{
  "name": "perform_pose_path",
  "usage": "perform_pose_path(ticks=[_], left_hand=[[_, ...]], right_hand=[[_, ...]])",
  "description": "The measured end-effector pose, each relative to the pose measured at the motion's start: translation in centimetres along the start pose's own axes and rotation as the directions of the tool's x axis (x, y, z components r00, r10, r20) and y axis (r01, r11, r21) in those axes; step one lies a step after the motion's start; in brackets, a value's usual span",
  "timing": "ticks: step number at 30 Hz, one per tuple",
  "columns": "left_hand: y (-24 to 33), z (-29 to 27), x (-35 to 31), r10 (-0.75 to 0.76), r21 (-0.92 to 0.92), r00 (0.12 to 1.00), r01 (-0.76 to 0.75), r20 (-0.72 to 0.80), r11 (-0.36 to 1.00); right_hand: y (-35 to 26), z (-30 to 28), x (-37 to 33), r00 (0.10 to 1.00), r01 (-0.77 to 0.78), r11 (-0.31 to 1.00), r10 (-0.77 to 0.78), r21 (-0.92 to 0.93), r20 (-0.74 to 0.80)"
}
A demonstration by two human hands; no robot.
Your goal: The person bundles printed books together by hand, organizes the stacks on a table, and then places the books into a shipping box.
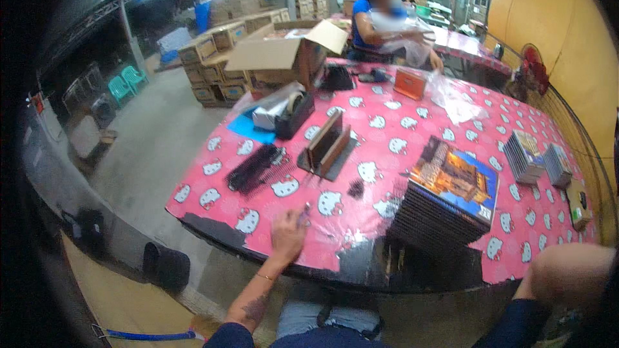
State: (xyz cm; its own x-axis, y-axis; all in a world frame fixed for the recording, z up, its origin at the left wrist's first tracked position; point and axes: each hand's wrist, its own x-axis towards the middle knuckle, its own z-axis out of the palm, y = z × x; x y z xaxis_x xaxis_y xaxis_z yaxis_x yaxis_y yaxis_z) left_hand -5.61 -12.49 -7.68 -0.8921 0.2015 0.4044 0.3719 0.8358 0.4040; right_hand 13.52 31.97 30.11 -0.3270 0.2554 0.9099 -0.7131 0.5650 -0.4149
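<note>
My left hand (287, 234) rests at the near edge of the table, its fingers closed around something small that I cannot make out. Just beyond it stands a wooden holder (327, 145) with two upright boards on a dark base. A black mesh piece (253, 169) lies to the left of the holder. Right of my left hand rises a tall stack of books (454, 183), the top cover showing a lit building against blue sky. My right arm appears blurred at the lower right; my right hand is out of the picture.
A pink patterned cover (406, 125) lies on the table. A tape dispenser (293, 113) and an open carton (284, 61) stand back left. Smaller book stacks (523, 158) sit at right. Across the table, a person (387, 19) in blue handles clear plastic. A fan (534, 71) stands by the wall.
</note>
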Motion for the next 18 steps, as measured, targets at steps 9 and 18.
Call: perform_pose_path(ticks=[9,18], left_hand=[[14.4,-4.6,2.2,0.157,-0.891,0.880,0.453,0.449,0.007],[20.8,-4.1,3.4,0.272,-0.805,0.775,0.593,0.571,0.003]], right_hand=[[4.6,19.6,-1.1,0.454,-0.066,0.979,0.203,-0.195,0.867],[10.0,23.0,-7.2,0.022,0.365,0.855,0.389,-0.369,0.921]])
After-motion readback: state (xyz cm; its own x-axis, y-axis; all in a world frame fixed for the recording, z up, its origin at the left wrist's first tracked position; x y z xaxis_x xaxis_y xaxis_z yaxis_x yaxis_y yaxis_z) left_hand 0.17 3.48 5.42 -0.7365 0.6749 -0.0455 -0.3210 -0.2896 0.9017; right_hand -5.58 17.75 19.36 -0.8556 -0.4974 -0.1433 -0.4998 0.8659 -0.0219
